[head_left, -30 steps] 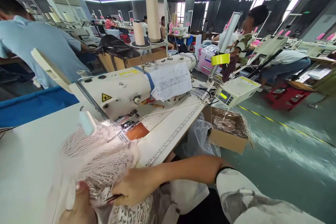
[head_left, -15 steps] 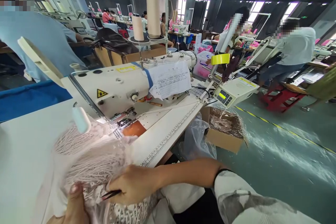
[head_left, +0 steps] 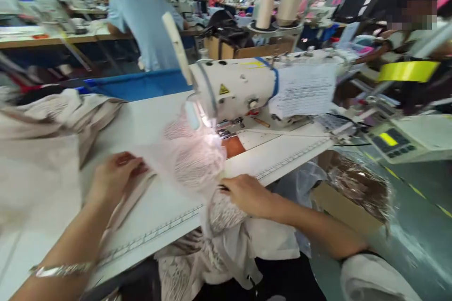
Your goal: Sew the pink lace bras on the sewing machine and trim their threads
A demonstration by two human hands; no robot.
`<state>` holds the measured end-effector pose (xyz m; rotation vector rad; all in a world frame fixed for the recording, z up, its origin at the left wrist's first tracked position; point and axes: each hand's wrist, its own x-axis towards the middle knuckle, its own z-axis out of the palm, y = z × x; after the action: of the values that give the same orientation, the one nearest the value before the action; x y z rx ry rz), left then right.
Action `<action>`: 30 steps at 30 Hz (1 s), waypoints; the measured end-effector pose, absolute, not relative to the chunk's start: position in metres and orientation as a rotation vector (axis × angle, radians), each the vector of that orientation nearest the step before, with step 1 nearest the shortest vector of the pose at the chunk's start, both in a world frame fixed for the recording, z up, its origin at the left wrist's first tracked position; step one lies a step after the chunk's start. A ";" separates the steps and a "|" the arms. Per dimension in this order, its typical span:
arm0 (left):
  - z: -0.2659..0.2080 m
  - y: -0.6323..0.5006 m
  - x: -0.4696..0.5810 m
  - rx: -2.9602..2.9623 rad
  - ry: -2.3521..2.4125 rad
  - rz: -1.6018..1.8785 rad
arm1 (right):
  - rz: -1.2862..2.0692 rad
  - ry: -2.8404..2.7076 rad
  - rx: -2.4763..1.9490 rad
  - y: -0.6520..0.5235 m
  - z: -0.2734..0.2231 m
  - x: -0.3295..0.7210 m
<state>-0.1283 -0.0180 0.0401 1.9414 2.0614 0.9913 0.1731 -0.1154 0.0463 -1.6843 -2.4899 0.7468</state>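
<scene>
Pale pink lace fabric [head_left: 196, 164] lies on the sewing machine table, its upper part under the lit machine head and its lower part hanging off the front edge toward my lap. My left hand [head_left: 118, 174] is closed with curled, slightly blurred fingers on the fabric's sheer left edge. Over the front edge, my right hand [head_left: 247, 195] grips the lace on the right, and a slim black pointed tool [head_left: 223, 188] sticks out from its fingers. The sewing machine [head_left: 236, 82] stands just beyond both hands.
Beige garments [head_left: 38, 164] are heaped on the table's left. A control box [head_left: 406, 138] juts out at right, above a cardboard box [head_left: 348, 207] with clear plastic. Thread cones [head_left: 266, 7] stand behind the machine. A person in a blue shirt [head_left: 148, 28] sits beyond.
The view has swung left, bringing the beige heap into sight. My left hand has moved away from my right hand, out to the fabric's left side; the lace is now spread between them.
</scene>
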 end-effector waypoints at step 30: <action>-0.002 -0.032 0.020 3.051 1.271 0.414 | 0.168 -2.135 -1.644 -0.005 0.005 0.207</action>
<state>0.0203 -0.0325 -0.0018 3.0510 1.2705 0.4145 0.2074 -0.0054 0.0053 -1.6436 -2.1349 0.1681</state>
